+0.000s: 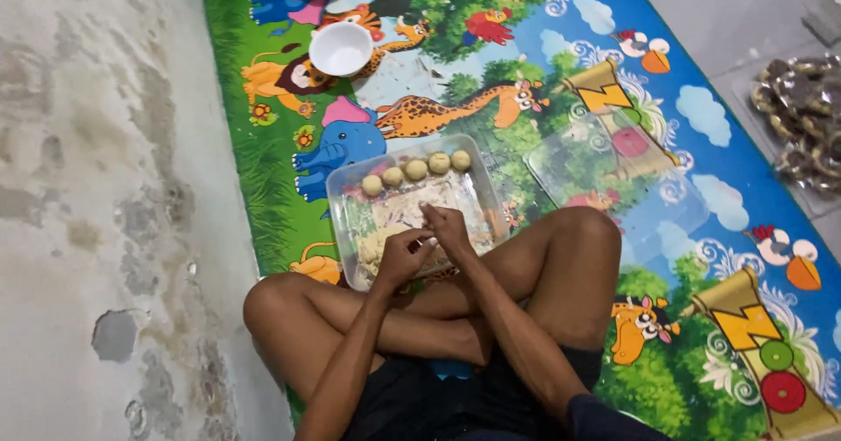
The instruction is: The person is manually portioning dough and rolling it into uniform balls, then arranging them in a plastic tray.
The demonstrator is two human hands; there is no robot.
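Over the near end of a clear plastic tray (343, 197), the two hands meet, fingers curled in. The left hand (401, 259) and right hand (448, 228) touch each other at the fingertips and seem to pinch something small between them, though what it is cannot be made out. Under them, inside the tray, lies a pale lump of dough (375, 248) at the near left corner, with flour dusted over the bottom. Along the far wall of the tray sits a row of five round dough balls (416, 169), just beside one another and well apart from the hands.

The tray rests on a bright play mat (701, 257) printed with animals, trees and clouds, right against the person's crossed bare legs (561, 257). A second clear tray (613, 178) lies on the mat to the right of the first one, near the right knee. A white bowl (341, 49) stands on the mat further off, beyond the first tray. Left of the mat is bare, stained concrete floor (96, 204). At the far right edge, off the mat, lies a clear bag of dark pieces (802, 117).
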